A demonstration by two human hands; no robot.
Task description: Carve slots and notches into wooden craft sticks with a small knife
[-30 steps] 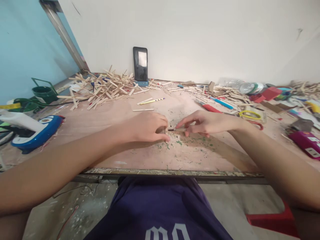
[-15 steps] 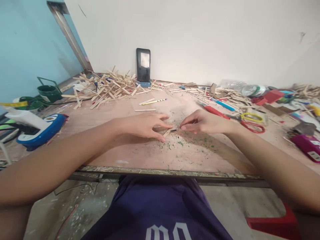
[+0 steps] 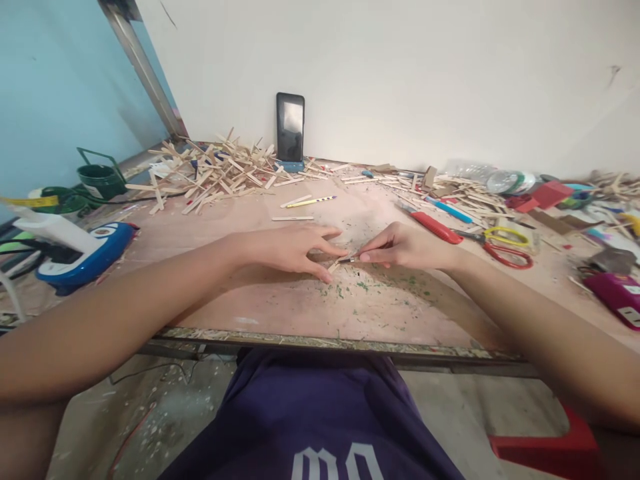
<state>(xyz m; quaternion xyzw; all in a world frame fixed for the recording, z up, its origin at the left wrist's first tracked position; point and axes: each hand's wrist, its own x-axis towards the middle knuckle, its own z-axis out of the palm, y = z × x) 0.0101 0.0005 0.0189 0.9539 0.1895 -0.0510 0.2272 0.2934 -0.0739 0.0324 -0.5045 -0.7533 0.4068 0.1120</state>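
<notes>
My left hand lies on the pink board with its fingers stretched out, the fingertips pressing down a small wooden stick piece. My right hand is closed in a pinch on a thin dark-tipped tool whose tip meets the stick piece. Both hands meet at the middle of the board, above green specks and wood crumbs. How the tool's handle looks is hidden inside my fingers.
A heap of wooden sticks lies at the back left, a phone leans on the wall. A red cutter, scissors, a bottle and scraps crowd the right. A blue-white glue gun sits left.
My left hand went from a closed pinch on the small piece to fingers stretched flat over it. The right hand shifted slightly; the view drifted a little.
</notes>
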